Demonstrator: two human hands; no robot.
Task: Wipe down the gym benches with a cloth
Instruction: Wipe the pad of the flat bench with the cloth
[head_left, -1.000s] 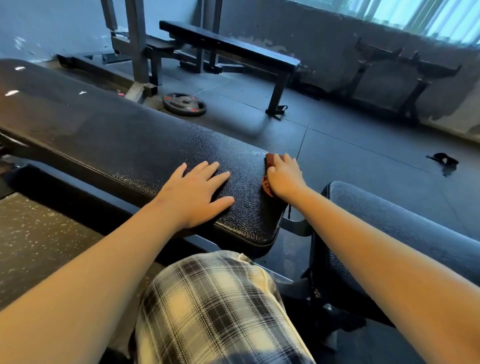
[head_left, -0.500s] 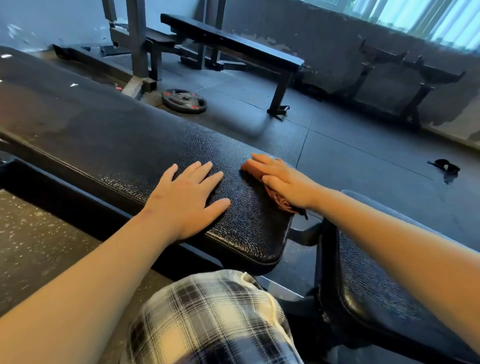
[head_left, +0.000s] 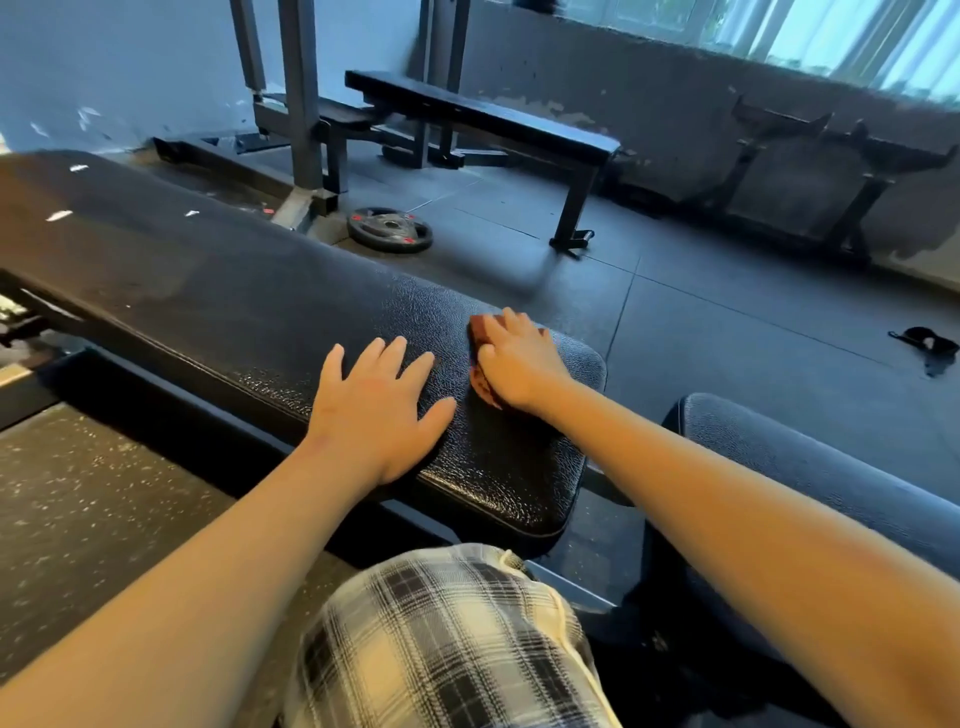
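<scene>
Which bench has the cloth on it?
The long near pad, where the right hand presses the reddish cloth; the seat pad and far flat bench have none.

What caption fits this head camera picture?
Right hand presses a red cloth on the bench pad; left hand rests flat.

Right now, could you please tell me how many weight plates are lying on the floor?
1: the weight plate lies flat by the rack's foot, beyond the near bench; others may be hidden behind it.

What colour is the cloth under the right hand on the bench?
Reddish brown; the cloth peeks out from under the right hand in the head view.
</scene>
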